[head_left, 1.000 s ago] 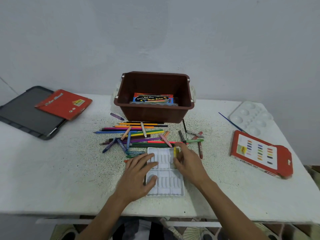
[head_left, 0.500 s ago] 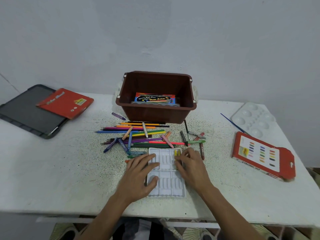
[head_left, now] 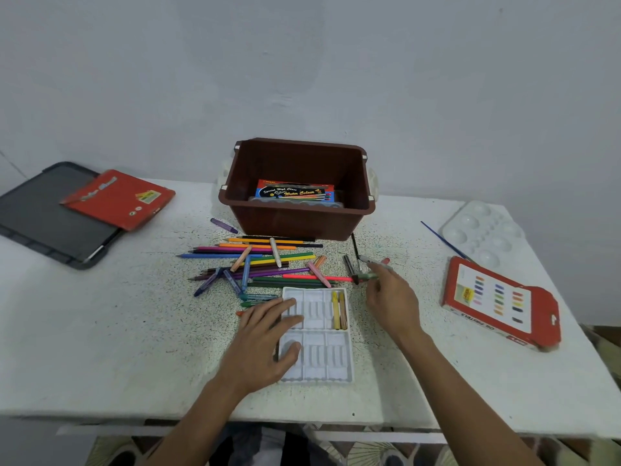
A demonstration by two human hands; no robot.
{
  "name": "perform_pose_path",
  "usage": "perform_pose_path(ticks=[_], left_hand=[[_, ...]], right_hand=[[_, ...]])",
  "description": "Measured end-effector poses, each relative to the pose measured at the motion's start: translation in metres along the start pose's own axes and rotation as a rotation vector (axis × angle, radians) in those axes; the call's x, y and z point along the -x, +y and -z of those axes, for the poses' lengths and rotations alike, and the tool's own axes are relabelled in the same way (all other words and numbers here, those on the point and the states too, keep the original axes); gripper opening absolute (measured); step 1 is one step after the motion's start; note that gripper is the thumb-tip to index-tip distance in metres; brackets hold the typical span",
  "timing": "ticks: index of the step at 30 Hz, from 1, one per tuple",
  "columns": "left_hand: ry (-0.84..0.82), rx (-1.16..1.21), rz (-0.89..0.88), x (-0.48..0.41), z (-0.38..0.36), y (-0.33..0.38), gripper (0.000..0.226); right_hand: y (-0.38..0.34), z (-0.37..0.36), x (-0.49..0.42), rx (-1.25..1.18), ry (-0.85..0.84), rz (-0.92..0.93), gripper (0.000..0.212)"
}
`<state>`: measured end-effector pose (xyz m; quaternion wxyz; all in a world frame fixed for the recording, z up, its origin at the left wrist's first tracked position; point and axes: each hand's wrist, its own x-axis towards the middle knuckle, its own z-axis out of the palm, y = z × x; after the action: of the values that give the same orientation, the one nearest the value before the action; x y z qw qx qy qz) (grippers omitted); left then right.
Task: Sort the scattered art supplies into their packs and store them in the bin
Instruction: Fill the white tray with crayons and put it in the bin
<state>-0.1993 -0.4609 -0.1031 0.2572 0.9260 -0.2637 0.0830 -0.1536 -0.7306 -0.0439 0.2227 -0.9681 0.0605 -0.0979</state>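
Pack (head_left: pixel 295 194) in bin (head_left: pixel 295 223): "Water Colours"

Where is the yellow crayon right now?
Head view: the yellow crayon lies in the white tray's far right compartment, beside a tan crayon, to the right of the left hand pressing on the tray, nearer than the brown bin.

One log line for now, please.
left hand: flat on white tray | right hand: at green crayon, grip unclear | tray: yellow crayon, brown crayon slotted

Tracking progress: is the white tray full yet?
Mostly empty: the tray holds just two pastels, far right; its other visible slots are bare.
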Motion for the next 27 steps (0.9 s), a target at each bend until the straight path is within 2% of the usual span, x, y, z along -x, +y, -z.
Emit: perform_pose_path(ticks=[3, 5, 7, 12, 19, 22, 27], left_hand=[[-0.003, -0.005, 0.006, -0.001, 0.0, 0.0, 0.04], [-0.007, -0.003, 0.008, -0.001, 0.0, 0.0, 0.04], [-0.009, 0.001, 0.009, 0.0, 0.001, 0.001, 0.04], [-0.013, -0.001, 0.01, 0.0, 0.001, 0.0, 0.041], [-0.007, 0.005, 0.007, 0.0, 0.0, 0.0, 0.04], [-0.005, 0.008, 0.006, 0.0, 0.0, 0.0, 0.04], [-0.006, 0.01, 0.012, 0.0, 0.0, 0.001, 0.04]], right_hand=[[0.001, -0.001, -0.004, 0.127, -0.076, 0.007, 0.03], [0.001, -0.001, -0.005, 0.17, -0.056, 0.013, 0.024], [0.002, -0.002, -0.005, 0.184, -0.03, 0.034, 0.017], [0.0, -0.007, -0.007, 0.152, -0.019, 0.031, 0.019], [-0.008, -0.002, 0.0, -0.131, 0.051, -0.143, 0.01], [-0.015, 0.003, 0.01, -0.328, 0.092, -0.16, 0.005], [-0.034, 0.008, 0.033, -0.575, -0.019, -0.138, 0.016]])
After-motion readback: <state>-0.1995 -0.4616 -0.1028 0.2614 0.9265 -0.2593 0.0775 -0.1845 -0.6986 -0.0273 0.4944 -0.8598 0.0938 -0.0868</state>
